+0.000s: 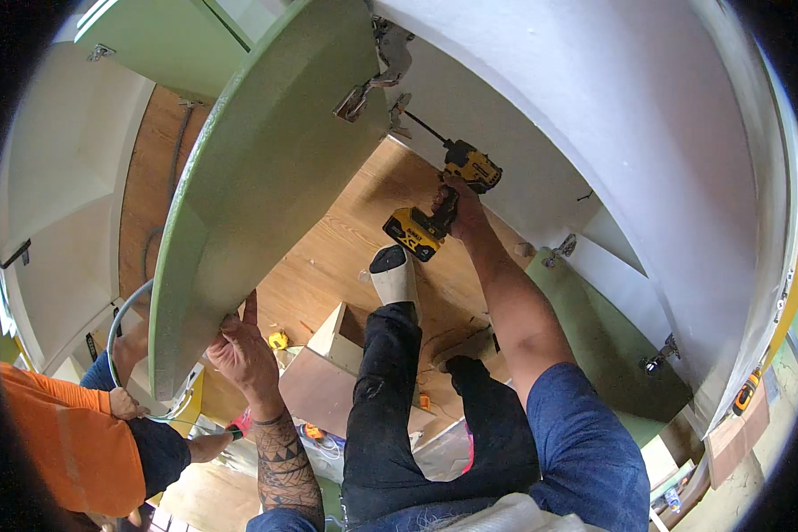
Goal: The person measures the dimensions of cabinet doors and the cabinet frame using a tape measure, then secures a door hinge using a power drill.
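Note:
My right hand (459, 208) is wrapped round the grip of a yellow and black cordless impact driver (472, 167). Its long thin bit points up and left, the tip at a small metal hinge part (399, 111) by the white cabinet panel. My left hand (242, 355) grips the lower edge of a green cabinet door (275, 160), the thumb side showing and some fingers hidden behind it. Near the door's top edge hangs a metal hinge (353, 102) with its arm swung out. Whether the bit touches a screw is too small to tell.
A person in an orange shirt (71, 439) works at the left, one hand (126, 405) at a grey cable. Another green door (603, 328) with hinges stands at the right. A tape measure (277, 340) and a wooden box (324, 372) lie on the wood floor around my legs.

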Demonstrator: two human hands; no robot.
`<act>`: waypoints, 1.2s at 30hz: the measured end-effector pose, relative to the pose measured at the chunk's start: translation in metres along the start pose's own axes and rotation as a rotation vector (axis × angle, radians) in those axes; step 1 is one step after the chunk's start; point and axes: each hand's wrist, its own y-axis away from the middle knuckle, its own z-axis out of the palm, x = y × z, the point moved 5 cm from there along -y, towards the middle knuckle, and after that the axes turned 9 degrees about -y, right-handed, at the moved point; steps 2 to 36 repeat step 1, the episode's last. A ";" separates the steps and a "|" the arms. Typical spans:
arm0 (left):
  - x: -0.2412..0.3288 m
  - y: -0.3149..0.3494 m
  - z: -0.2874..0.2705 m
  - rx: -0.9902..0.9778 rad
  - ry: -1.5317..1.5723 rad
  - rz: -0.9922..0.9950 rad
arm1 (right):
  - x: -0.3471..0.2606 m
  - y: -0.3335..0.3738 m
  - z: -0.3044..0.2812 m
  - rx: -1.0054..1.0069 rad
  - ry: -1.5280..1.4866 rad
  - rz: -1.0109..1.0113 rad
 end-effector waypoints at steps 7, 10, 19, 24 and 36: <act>-0.003 0.000 -0.004 0.007 0.016 -0.008 | 0.003 0.000 0.003 -0.002 -0.002 0.004; -0.003 0.000 -0.004 0.007 0.016 -0.008 | 0.003 0.000 0.003 -0.002 -0.002 0.004; -0.003 0.000 -0.004 0.007 0.016 -0.008 | 0.003 0.000 0.003 -0.002 -0.002 0.004; -0.003 0.000 -0.004 0.007 0.016 -0.008 | 0.003 0.000 0.003 -0.002 -0.002 0.004; -0.003 0.000 -0.004 0.007 0.016 -0.008 | 0.003 0.000 0.003 -0.002 -0.002 0.004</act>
